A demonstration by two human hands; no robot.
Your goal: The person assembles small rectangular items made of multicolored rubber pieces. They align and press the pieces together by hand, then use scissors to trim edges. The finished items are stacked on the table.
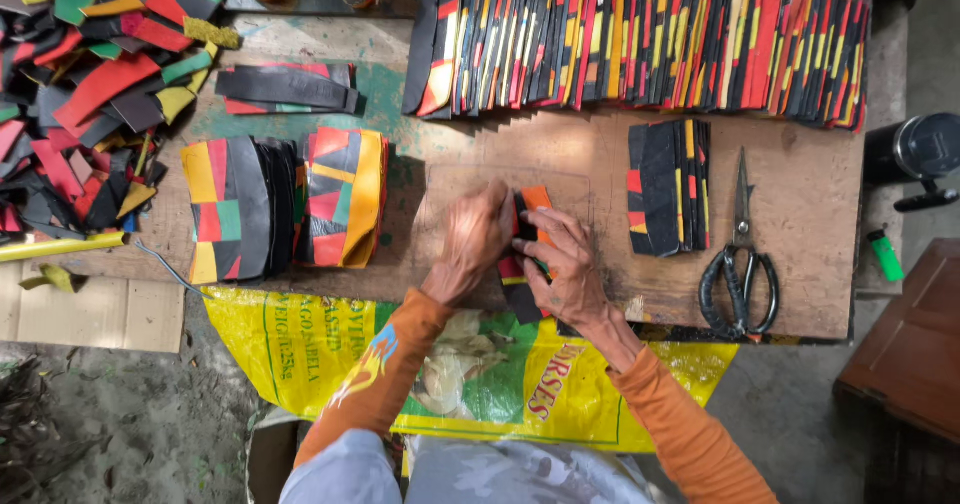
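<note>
Left hand (478,236): curling its fingers over the left edge of a small patchwork piece (530,226), pressing it down onto the board (800,214), likely so it is not sliding.
Right hand (565,264): gripping the same piece from the right and below, fingers bent around its edge; both hands are closing on it from opposite sides.
Piece: lying at the near middle of the board, black with red and orange strips, half hidden under the hands.
Scissors (740,264): lying closed just right of the right hand, handles toward the person, seemingly for a quick grab.
Small stack (668,186): standing between the hands and the scissors, a little farther back.
Long row (650,39): finished-looking pieces overlapping like shingles along the far edge.
Two bundles (285,209): sitting left of the left hand.
Scrap heap (85,84): piling up at far left, well apart.
Sack (300,344): yellow, hanging under the board's near edge.
</note>
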